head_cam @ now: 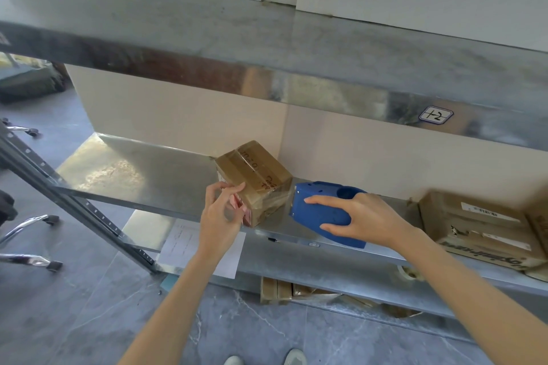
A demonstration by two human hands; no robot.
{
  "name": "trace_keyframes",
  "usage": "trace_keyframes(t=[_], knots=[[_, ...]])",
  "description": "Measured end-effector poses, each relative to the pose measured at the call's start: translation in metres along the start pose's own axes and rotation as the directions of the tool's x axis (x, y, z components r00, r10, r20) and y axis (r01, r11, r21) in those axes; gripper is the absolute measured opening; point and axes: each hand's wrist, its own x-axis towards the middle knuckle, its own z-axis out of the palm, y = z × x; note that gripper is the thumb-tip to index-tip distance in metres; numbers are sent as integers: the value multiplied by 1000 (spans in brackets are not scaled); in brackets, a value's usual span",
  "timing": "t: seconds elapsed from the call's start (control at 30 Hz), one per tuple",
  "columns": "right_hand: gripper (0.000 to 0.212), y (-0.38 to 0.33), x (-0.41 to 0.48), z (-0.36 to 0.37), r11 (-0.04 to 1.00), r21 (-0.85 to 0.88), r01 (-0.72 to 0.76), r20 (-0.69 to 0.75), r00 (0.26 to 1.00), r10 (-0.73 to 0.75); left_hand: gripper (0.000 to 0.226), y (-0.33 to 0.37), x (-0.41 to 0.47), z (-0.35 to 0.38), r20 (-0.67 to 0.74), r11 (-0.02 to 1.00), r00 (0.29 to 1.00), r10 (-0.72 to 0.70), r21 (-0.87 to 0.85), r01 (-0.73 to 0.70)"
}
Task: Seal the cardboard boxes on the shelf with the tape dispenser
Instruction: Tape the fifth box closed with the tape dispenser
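Step in hand: we are judging this as the taping of the small cardboard box (258, 178), with the strip being finished or cut at its side.
Where the box is lying: it is sitting on the middle shelf (148, 178), turned at an angle, near the front edge; glossy tape is showing along its top seam and down the face toward the dispenser.
Right hand (367, 221): we are wrapping it around the blue tape dispenser (320, 210), fingers over the top and thumb underneath, a firm curled hold.
Dispenser to box: its front end is sitting just beside the box's right face; whether it is touching, we cannot tell.
Left hand (221, 216): we are bringing it against the box's near left corner, fingers bent and touching the cardboard; whether they are pinching a tape end or only steadying, we cannot tell.
Next move, as we are judging it: bracing the box while pulling the dispenser away to tear the strip, then smoothing the end down.
Waiting: a larger cardboard box (480, 228) is lying well apart on the same shelf, to the right.
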Motion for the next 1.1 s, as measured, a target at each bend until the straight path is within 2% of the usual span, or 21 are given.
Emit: trace_keyframes(t=[0.13,0.3,0.57,0.7,0.87,1.0,1.1], knots=[[54,-2,0,-3,1000,8,-11,-6,1000,11,46,-7,4,5,-45,987,995,86,139,-79],[54,-4,0,-4,1000,21,-20,-15,1000,20,33,-1,14,10,-48,999,998,49,-16,-50],[53,-7,-2,0,999,16,-39,-19,999,39,17,1,17,19,-165,997,986,19,71,-8],[53,-8,-4,1,998,10,-54,-7,998,54,22,-1,15,22,-164,998,986,14,66,-3],[53,-9,-4,-1,999,2,-53,-16,998,53,51,-9,14,24,-60,986,997,41,164,-30],[54,-10,-3,-2,999,-2,-51,-21,999,51,54,-11,16,23,-38,980,999,-18,200,25],[54,-10,-2,-5,999,-9,-47,-22,999,47,53,-11,15,22,-8,984,1000,-1,179,3]])
